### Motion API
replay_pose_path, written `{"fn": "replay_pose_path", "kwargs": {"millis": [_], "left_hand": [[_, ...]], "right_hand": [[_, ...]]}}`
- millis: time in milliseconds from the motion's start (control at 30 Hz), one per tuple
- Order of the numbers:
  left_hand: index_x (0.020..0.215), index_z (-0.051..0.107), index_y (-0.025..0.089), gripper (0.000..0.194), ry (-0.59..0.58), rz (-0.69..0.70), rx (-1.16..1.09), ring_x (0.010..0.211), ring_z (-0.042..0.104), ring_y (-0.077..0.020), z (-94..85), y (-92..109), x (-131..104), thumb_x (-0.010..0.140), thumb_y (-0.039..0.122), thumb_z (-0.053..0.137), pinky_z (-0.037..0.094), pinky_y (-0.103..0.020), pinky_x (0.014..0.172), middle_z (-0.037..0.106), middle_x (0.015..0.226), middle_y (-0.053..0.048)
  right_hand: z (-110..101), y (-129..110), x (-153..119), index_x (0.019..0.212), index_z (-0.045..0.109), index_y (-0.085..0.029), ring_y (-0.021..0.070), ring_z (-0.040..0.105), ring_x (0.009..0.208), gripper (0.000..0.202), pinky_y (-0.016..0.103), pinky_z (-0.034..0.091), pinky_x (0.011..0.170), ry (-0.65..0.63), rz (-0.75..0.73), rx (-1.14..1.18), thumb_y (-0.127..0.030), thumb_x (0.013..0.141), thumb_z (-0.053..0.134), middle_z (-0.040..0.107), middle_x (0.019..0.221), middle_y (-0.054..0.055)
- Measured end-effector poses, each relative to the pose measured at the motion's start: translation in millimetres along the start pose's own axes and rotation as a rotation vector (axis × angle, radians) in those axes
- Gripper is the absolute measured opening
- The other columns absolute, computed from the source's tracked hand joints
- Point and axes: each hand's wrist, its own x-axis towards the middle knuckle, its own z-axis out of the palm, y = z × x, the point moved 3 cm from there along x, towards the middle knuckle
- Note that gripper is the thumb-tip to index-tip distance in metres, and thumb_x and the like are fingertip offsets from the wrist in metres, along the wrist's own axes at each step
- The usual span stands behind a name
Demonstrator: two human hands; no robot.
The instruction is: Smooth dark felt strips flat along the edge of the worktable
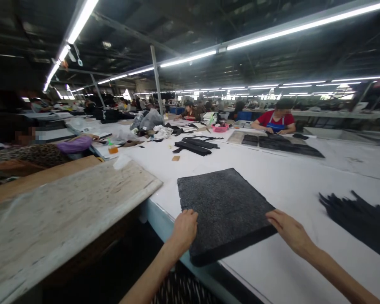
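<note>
A thick, dark grey square slab or stack of fabric point(224, 207) lies on the white table point(291, 177), its near corner reaching over the table's edge. My left hand point(186, 228) grips its left side, fingers curled on the rim. On the opposite side, my right hand point(285, 228) pinches the right corner between thumb and fingers. Whether the slab is one piece or several layers cannot be made out. Dark cloth strips point(196, 145) lie farther back on the table, and a pile of black strips point(361, 219) is at the right.
A pale, stained board point(69, 211) stands at the left, across a dark gap. A person in purple sleeves point(74, 144) is beyond it. Another person in red point(274, 120) works behind a tray of dark pieces point(285, 145). A small tan block point(175, 158) lies mid-table.
</note>
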Motion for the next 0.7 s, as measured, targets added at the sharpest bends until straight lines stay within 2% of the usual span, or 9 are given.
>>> {"fn": "replay_pose_path", "kwargs": {"millis": [167, 300, 433, 500, 567, 633, 700], "left_hand": [[0.092, 0.063, 0.011, 0.031, -0.037, -0.020, 0.121, 0.098, 0.055, -0.0266, 14.8, -1.4, 28.6, 0.079, 0.001, 0.037, 0.044, -0.038, 0.085, 0.060, 0.099, -0.014], [0.092, 0.063, 0.012, 0.033, -0.008, -0.033, 0.053, 0.102, 0.053, -0.0264, 18.0, -8.4, 45.9, 0.076, -0.002, 0.037, 0.044, -0.038, 0.086, 0.059, 0.102, -0.014], [0.093, 0.063, 0.013, 0.035, 0.012, -0.037, -0.028, 0.104, 0.052, -0.0247, 16.1, -16.3, 74.6, 0.074, -0.003, 0.039, 0.043, -0.036, 0.089, 0.060, 0.105, -0.012], [0.093, 0.064, 0.014, 0.035, 0.032, -0.056, -0.084, 0.105, 0.053, -0.0242, 15.8, -21.1, 88.5, 0.074, -0.003, 0.040, 0.043, -0.035, 0.089, 0.061, 0.105, -0.011], [0.095, 0.065, 0.015, 0.037, 0.069, -0.105, -0.155, 0.104, 0.055, -0.0230, 15.8, -26.4, 97.4, 0.075, -0.003, 0.040, 0.043, -0.034, 0.091, 0.062, 0.104, -0.011], [0.100, 0.065, 0.014, 0.039, 0.133, -0.180, -0.233, 0.103, 0.056, -0.0207, 15.3, -31.3, 99.2, 0.077, -0.002, 0.038, 0.043, -0.032, 0.093, 0.063, 0.106, -0.011], [0.104, 0.064, 0.014, 0.041, 0.223, -0.259, -0.304, 0.104, 0.057, -0.0179, 14.4, -34.2, 95.3, 0.080, 0.000, 0.034, 0.042, -0.029, 0.095, 0.062, 0.110, -0.010]], "right_hand": [[16.9, 20.3, 21.9, 0.092, 0.063, -0.021, 0.0214, 0.057, 0.094, 0.038, 0.032, 0.045, 0.079, -0.052, 0.042, -0.156, -0.025, 0.089, 0.026, 0.062, 0.099, 0.006], [32.9, 35.2, 34.4, 0.095, 0.065, -0.021, 0.0210, 0.055, 0.096, 0.039, 0.030, 0.043, 0.077, -0.081, 0.060, -0.267, -0.011, 0.085, 0.028, 0.062, 0.102, 0.006], [38.0, 41.4, 50.6, 0.099, 0.066, -0.020, 0.0201, 0.056, 0.098, 0.042, 0.028, 0.042, 0.079, -0.064, 0.117, -0.281, -0.004, 0.078, 0.033, 0.063, 0.103, 0.006], [37.8, 44.3, 58.5, 0.101, 0.066, -0.021, 0.0213, 0.057, 0.096, 0.041, 0.030, 0.043, 0.079, -0.032, 0.171, -0.255, -0.007, 0.079, 0.035, 0.064, 0.100, 0.007], [38.1, 53.6, 62.5, 0.103, 0.066, -0.022, 0.0231, 0.060, 0.091, 0.036, 0.033, 0.044, 0.077, 0.012, 0.275, -0.181, -0.017, 0.082, 0.036, 0.066, 0.096, 0.007], [41.7, 72.5, 61.2, 0.098, 0.066, -0.023, 0.0245, 0.062, 0.085, 0.033, 0.036, 0.046, 0.074, 0.051, 0.362, -0.052, -0.029, 0.083, 0.037, 0.067, 0.093, 0.008], [49.5, 101.1, 57.0, 0.087, 0.066, -0.023, 0.0251, 0.063, 0.083, 0.030, 0.036, 0.047, 0.073, 0.086, 0.363, 0.092, -0.035, 0.080, 0.040, 0.068, 0.093, 0.010]]}}
